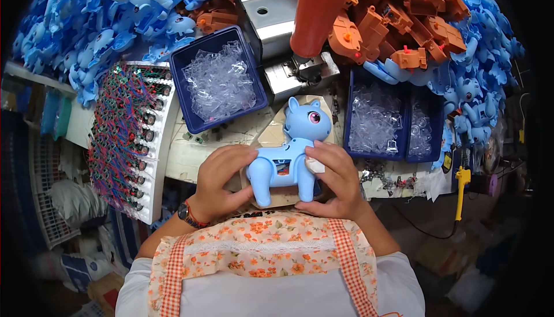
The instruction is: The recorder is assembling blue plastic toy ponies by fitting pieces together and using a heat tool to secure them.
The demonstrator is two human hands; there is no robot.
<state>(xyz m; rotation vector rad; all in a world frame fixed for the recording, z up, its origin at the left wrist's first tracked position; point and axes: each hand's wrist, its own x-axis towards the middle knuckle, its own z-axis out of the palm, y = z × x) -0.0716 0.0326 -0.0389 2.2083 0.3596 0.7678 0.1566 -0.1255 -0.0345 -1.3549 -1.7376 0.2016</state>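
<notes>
A light blue toy pony (283, 161) lies on its side in front of me, its head with a pink eye pointing away and to the right. A rectangular opening in its belly shows parts inside. My left hand (222, 178) grips the rump and hind leg, fingers on top and thumb below. Around the chest and front leg closes my right hand (337, 178), with a white wrap on one finger. Beneath the toy is a worn, light-coloured board (271, 135). Just beyond its head stands a metal fixture (301, 74) under an orange-red tool (323, 14).
A blue bin of clear plastic pieces (254, 106) stands at left, two more blue bins (348, 115) at right. A white tray (154, 196) holds wired circuit parts. Blue shells (98, 28) and orange housings (398, 22) are heaped behind. A yellow-handled tool (462, 184) hangs at right.
</notes>
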